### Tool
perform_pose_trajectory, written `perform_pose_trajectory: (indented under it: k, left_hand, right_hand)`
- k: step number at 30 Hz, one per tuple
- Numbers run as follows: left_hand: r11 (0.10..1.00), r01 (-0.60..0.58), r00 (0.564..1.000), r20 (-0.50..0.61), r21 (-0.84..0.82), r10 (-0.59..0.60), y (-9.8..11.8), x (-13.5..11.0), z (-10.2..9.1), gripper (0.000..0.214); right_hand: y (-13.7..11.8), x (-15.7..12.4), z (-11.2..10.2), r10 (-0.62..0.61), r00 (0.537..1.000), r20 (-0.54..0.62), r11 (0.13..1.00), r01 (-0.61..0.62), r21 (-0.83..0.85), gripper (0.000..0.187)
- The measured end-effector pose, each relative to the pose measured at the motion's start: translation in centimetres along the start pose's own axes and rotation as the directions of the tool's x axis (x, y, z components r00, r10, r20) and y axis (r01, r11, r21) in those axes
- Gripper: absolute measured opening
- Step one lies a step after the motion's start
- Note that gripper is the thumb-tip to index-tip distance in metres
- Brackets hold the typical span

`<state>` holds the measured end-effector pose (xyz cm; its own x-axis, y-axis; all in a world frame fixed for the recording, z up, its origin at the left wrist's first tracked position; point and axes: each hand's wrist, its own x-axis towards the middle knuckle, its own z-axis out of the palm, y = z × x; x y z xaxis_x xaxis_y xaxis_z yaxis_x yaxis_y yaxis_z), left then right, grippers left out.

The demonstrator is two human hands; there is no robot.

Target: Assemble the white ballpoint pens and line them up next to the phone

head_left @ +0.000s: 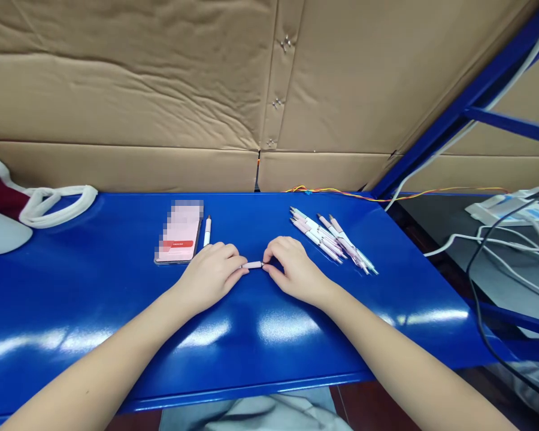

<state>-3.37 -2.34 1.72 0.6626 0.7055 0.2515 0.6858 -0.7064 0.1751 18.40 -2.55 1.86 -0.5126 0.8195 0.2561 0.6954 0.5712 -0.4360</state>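
Fingers (234, 257) of left hand (211, 276) and right hand (294, 270): nearly closed, pinching a short pale-pink plastic pen barrel (252, 264) from either end, above a glossy blue metal worktop (94, 287). Right of the fingers, loose pink-and-white pens (327, 239); left, one white pen (207, 231)

Short pale-pink pen barrel (252, 264), lying near level, ends hidden, pinched between fingertips of left hand (210, 275) and right hand (295, 270), just left of bundle of pink-and-white pens (327, 239).
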Motion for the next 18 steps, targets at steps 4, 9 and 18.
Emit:
perform_pose_trajectory:
  k: [4,9,18]
  left_hand:
    - [1.0,0.009,1.0,-0.005,-0.005,-0.009,-0.04,0.02,0.0,0.027]
    - [1.0,0.0,1.0,-0.002,-0.012,0.0,-0.08,0.02,-0.01,0.029]
    - [1.0,0.001,1.0,0.0,-0.016,-0.001,-0.23,-0.05,0.02,0.029]
  right_hand:
    - [0.07,0.08,0.1,-0.007,1.0,0.025,1.0,0.006,0.016,0.012]
    - [0.21,0.11,0.24,-0.005,1.0,0.007,0.999,0.005,0.039,0.007]
    - [0.4,0.14,0.3,-0.035,0.999,0.015,0.999,0.034,0.033,0.01]
